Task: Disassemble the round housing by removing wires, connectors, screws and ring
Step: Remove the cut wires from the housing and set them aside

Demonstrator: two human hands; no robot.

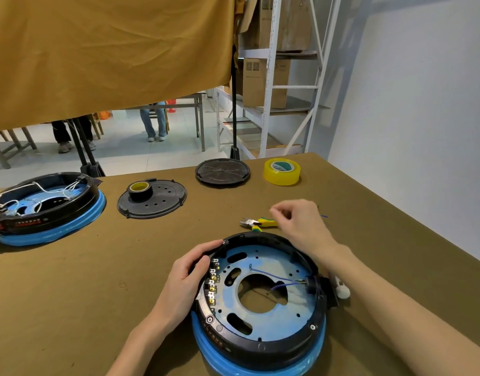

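Observation:
The round black housing (260, 346) sits on a blue ring (206, 348) at the table's near edge. Inside it lies a blue-filmed metal plate (274, 321) with a centre hole. Two thin blue wires (271, 276) run from a black connector (310, 284) on the right wall. A row of yellow terminals (213, 280) lines the left wall. Screws (209, 319) show on the rim. My left hand (184, 278) grips the left rim. My right hand (301, 226) hovers beyond the housing with fingertips pinched; a short blue wire end (324, 216) shows past it, held or not I cannot tell.
Yellow-handled cutters (256, 223) lie just behind the housing. A second wired housing (43, 213) stands at the far left. Two black covers (157, 204) (222, 172) lie at the back, one bearing a tape roll (140, 189). Yellow tape (282, 171) sits back right, near the table edge.

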